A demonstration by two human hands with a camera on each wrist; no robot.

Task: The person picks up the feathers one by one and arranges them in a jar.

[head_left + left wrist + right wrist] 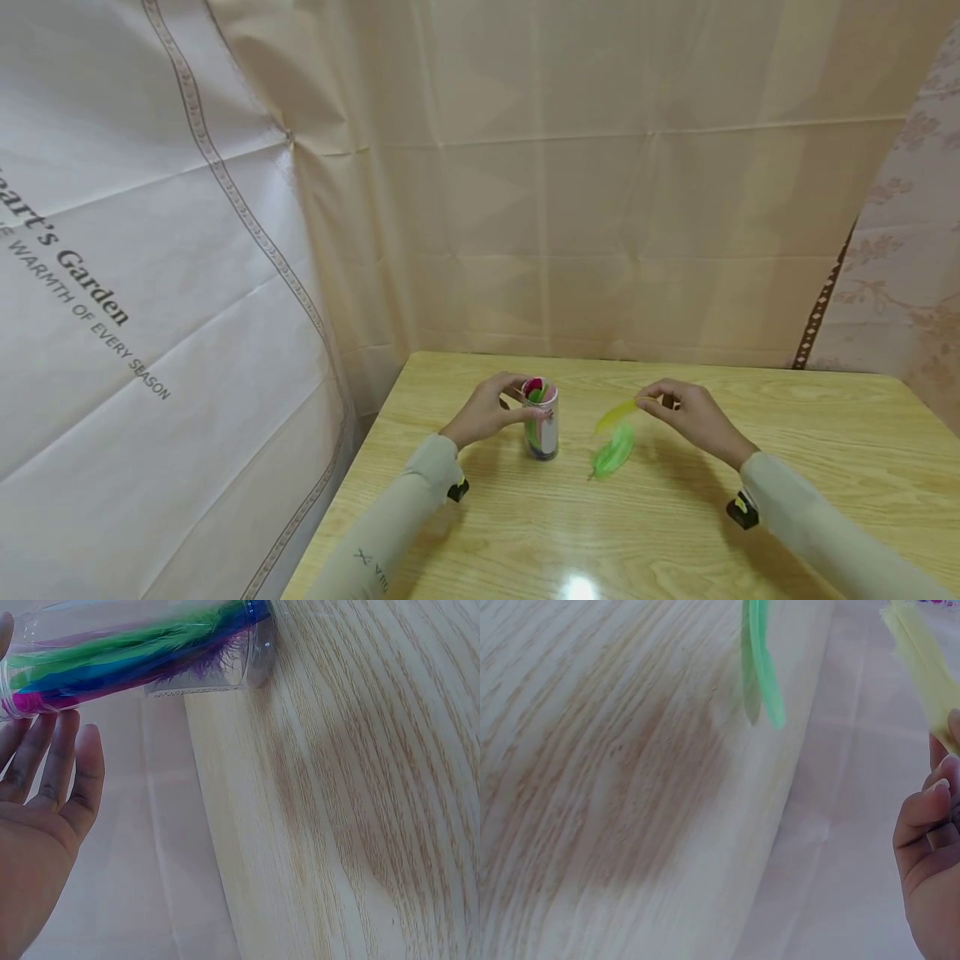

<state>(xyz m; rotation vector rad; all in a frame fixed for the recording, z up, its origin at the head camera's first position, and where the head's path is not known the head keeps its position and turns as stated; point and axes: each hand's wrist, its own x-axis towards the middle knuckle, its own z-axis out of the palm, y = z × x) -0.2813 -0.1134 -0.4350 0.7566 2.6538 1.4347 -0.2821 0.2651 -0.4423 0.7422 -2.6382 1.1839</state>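
Note:
A clear jar [550, 435] stands upright on the table, filled with colored feathers. My left hand [483, 412] holds it near the rim, thumb in front and fingers behind. In the left wrist view, green [112, 649], blue and magenta feathers show through the jar wall [259, 656]. Between thumb and fingertips, my right hand [693, 414] pinches a yellow feather [617, 414] by one end, to the right of the jar. Just below it, a light green feather [613, 452] lies on the table; the right wrist view shows this green feather [765, 682] apart from the hand.
The wooden table [517, 533] has its far edge against a beige cloth backdrop [600, 208]. A white printed cloth [112, 400] hangs along the left side, and a floral one [892, 275] at the right. Light glares on the table near the front.

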